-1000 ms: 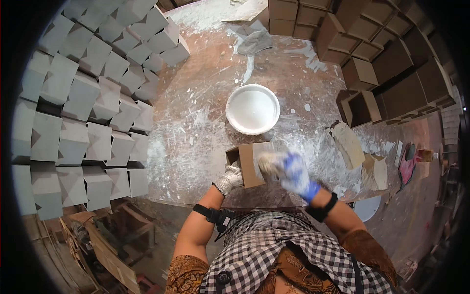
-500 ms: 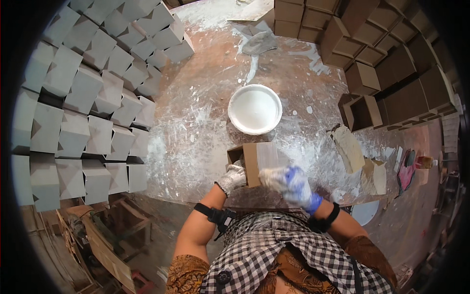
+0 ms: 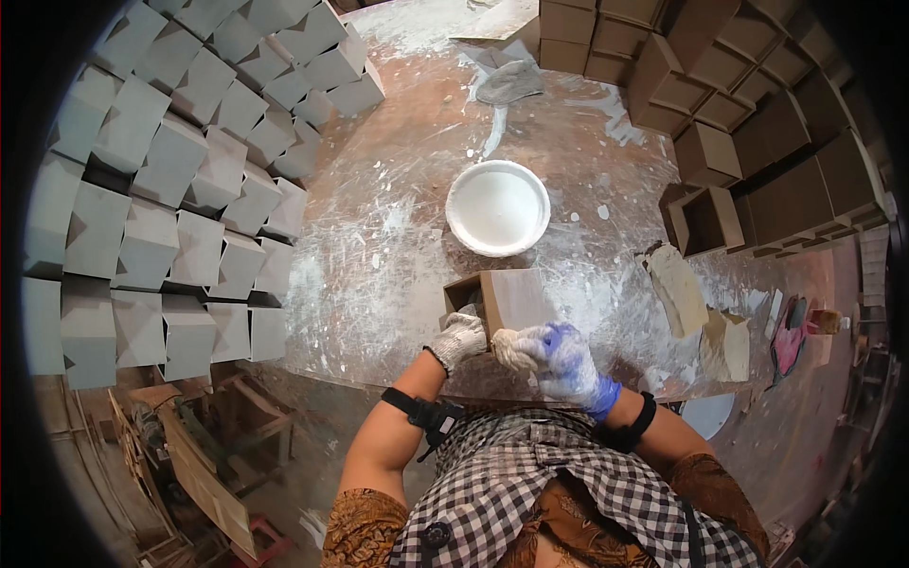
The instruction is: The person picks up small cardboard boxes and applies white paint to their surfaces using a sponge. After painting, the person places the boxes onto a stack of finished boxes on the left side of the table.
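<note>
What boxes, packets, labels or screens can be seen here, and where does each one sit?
No labels, signs or screens show.
Brown box: open cube on the table's near edge, between the left hand and right hand.
Brown boxes: open cubes stacked at the upper right.
Grey-white boxes: same cube shape, in rows at the left.
White bowl: round, just beyond the held box.

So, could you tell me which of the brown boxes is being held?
The brown box before the white bowl, gripped by the left hand; others sit stacked at right.
</note>
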`<state>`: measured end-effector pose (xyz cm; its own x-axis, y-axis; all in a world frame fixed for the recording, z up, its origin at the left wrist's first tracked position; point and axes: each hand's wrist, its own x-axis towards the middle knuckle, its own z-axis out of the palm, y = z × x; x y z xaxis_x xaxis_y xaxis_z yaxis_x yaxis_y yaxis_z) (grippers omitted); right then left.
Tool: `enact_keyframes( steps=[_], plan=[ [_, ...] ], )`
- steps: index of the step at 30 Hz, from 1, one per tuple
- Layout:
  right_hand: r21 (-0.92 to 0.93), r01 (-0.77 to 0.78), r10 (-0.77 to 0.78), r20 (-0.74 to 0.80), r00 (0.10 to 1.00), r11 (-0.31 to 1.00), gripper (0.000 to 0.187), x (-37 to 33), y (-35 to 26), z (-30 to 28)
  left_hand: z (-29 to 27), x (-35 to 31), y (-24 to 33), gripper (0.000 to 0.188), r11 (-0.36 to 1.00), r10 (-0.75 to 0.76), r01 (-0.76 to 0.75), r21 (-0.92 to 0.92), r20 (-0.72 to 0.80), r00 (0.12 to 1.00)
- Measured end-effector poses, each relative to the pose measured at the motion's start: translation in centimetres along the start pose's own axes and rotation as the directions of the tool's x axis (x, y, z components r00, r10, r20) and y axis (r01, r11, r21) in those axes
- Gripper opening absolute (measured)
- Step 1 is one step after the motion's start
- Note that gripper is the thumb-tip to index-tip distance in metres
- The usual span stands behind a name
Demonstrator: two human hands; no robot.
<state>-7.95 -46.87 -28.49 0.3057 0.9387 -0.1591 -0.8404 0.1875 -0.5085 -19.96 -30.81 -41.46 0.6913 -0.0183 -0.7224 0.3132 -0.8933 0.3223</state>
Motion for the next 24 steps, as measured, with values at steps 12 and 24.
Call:
enact_keyframes(
  steps=[12,24],
  plan=[
    [-0.752,0.191,-0.113,0.154,0.982,0.631,0.014,-1.2,-1.9,2.2,-2.0,-2.0,1.3,0.032,0.999,0.008,-0.011,-0.047,-0.07,0.997],
    [-0.574,0.247,-0.233,0.1,0.967,0.78,0.031,3.9,0.2,-0.6,-4.0,-2.5,3.2,0.037,0.993,0.103,-0.093,0.068,-0.16,0.982]
  ],
)
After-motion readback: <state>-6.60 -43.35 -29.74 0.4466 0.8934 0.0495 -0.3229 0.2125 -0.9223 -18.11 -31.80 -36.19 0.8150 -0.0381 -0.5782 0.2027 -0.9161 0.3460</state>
